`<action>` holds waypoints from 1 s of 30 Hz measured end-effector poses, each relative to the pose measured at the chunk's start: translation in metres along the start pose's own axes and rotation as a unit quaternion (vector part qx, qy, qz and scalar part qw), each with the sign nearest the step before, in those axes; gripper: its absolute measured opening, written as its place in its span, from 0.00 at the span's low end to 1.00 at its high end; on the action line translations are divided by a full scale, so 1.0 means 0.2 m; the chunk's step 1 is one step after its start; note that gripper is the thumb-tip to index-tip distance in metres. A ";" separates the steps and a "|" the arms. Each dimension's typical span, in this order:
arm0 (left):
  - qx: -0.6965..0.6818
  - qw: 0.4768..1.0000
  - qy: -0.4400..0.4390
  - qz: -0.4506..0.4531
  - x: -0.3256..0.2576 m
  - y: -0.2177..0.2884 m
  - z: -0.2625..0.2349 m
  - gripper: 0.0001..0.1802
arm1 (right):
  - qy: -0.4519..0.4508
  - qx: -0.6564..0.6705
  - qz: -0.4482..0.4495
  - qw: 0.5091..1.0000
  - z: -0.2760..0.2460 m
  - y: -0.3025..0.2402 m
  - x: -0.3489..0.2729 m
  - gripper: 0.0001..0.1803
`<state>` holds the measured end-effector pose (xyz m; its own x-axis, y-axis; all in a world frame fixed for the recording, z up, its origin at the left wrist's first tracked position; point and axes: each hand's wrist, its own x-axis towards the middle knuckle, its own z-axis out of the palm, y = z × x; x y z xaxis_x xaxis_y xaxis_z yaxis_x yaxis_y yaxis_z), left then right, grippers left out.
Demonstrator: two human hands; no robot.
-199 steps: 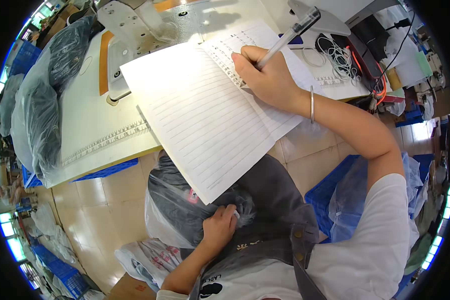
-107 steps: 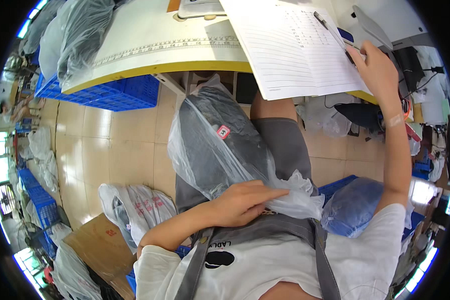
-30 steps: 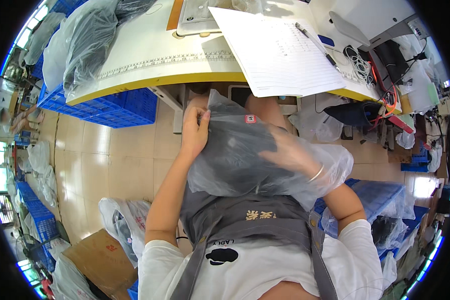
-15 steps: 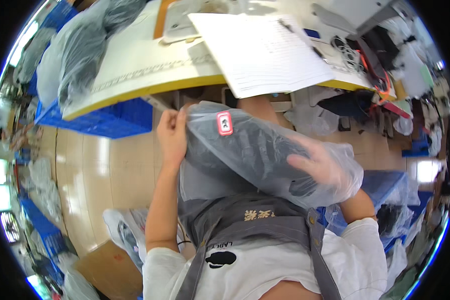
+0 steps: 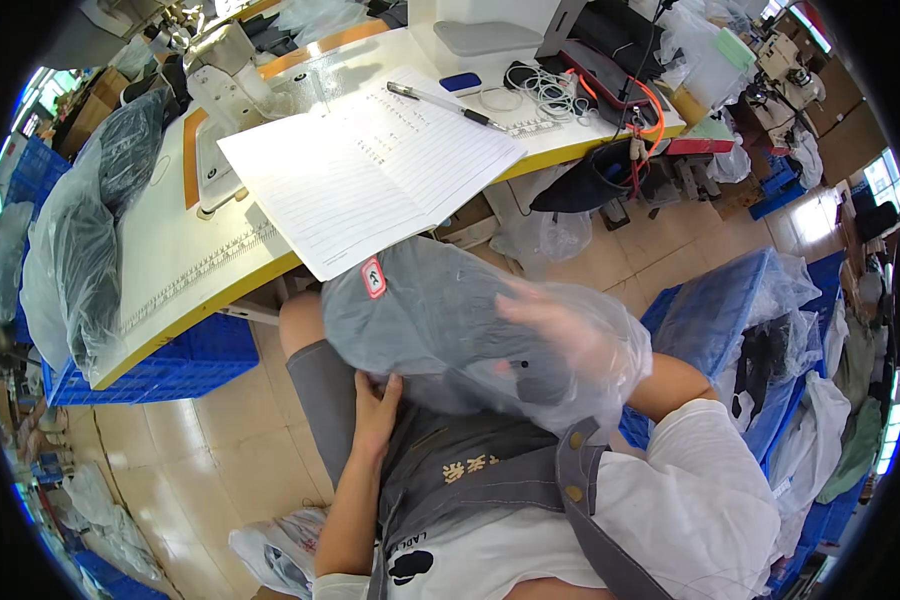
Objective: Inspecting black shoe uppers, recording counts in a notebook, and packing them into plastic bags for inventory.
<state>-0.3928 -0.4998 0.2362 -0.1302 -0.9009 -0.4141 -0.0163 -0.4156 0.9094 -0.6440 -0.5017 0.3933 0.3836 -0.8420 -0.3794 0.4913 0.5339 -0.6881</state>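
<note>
Hands steady the bag (image 5: 450, 330) on your lap: your left hand (image 5: 375, 405) cups its lower edge while your right hand (image 5: 555, 320), fingers spread, presses from inside.

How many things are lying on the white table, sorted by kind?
Open notebook: 1
Pen: 1
Coiled white cable: 1
Small blue block: 1
Bagged dark garment bundle: 1
Sewing machine: 1
Total: 6
</note>
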 end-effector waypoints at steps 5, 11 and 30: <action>-0.070 0.992 0.073 0.074 -0.02 0.06 -0.07 0.20 | 0.063 -0.300 -0.116 0.945 0.03 -0.07 -0.14 0.29; 0.202 0.932 0.233 0.189 0.08 0.25 -0.47 0.15 | 0.111 -0.541 0.009 0.834 -0.17 -0.02 -0.01 0.27; 0.274 0.913 0.033 0.301 0.12 0.56 -0.51 0.33 | -0.251 -0.819 -0.293 0.424 -0.02 -0.10 0.29 0.18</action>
<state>-0.2966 -0.5814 0.3241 -0.2192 -0.9584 0.1826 -0.4569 0.2662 0.8487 -0.6356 -0.5614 0.3831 0.8913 -0.4505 0.0504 -0.4279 -0.8728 -0.2348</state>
